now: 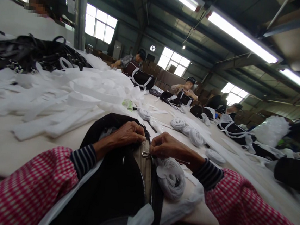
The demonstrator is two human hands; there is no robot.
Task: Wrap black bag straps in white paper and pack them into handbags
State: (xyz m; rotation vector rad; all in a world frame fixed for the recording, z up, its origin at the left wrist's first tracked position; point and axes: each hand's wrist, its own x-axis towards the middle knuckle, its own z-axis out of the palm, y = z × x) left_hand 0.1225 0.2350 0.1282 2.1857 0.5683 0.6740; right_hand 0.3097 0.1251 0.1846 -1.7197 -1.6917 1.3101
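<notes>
A black bag [111,179] lies in front of me on the table edge, its metal zipper [143,184] parted over a beige lining [141,161]. My left hand [130,133] is closed, fingers pinching the bag's edge at the far end of the zipper opening. Just right of it, my right hand [162,145] is closed in a pinch; what lies between its fingertips is hidden. A small metal loop [145,154] shows beside those fingertips. Under the right wrist a thin white string [185,162] sticks out. White wrapping [139,221] covers a strap at the near end.
A coil of white strap [171,178] sits right of the bag, with several smaller coils [196,137] beyond. White padding strips [68,108] are heaped at left, before piled black straps [33,51]. Co-workers [186,89] handle black bags [140,78] along the far side of the table.
</notes>
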